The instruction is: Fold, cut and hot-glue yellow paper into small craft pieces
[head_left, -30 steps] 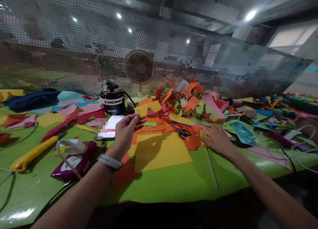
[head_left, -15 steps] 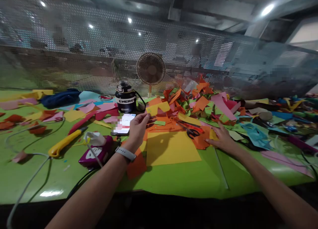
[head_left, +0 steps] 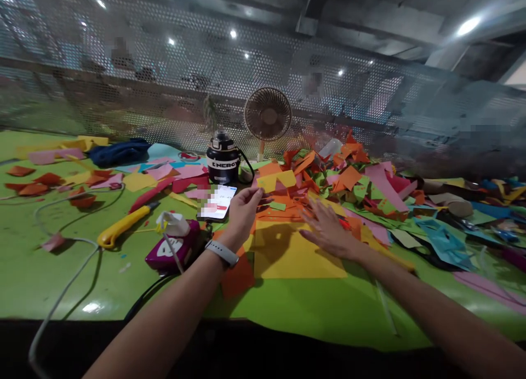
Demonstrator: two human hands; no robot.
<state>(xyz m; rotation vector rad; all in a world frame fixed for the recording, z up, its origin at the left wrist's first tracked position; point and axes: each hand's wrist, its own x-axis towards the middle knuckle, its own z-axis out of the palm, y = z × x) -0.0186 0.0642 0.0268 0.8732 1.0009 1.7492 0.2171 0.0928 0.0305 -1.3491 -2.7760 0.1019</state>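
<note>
Left grip [head_left: 243, 210] pinching notched yellow paper [head_left: 279, 179]; right grip [head_left: 332, 234], spread above the yellow sheet [head_left: 296, 264], has left the yellow object [head_left: 383, 245] and appears freed, palm hidden.

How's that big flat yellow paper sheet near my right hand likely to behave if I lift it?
The yellow paper sheet looks thin, so it's probably light. Its broad, flat shape suggests it may sag if lifted by one corner. The green tabletop before it looks shiny, so it might slide there.
</note>
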